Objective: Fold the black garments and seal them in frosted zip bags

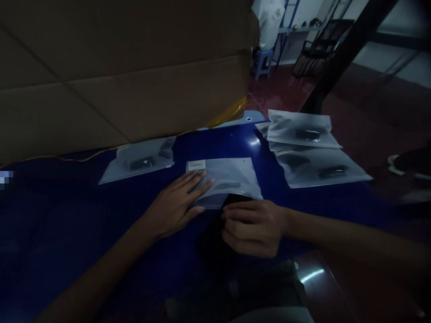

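A frosted plastic bag [232, 179] with a white label at its top left lies in front of me on a dark blue table [67, 224]. My left hand [177, 202] lies flat on the bag's left side, fingers stretched out. At the bag's near open edge, my right hand [252, 226] has its fingers curled round a dark item [235, 199]. I cannot make out what the dark item is.
Another filled frosted bag [141, 161] lies at the left, and a stack of filled bags [308, 148] sits at the right table edge. A big cardboard box [117, 67] stands behind. Beyond are a red floor, a black post [340, 54], chairs and a stool.
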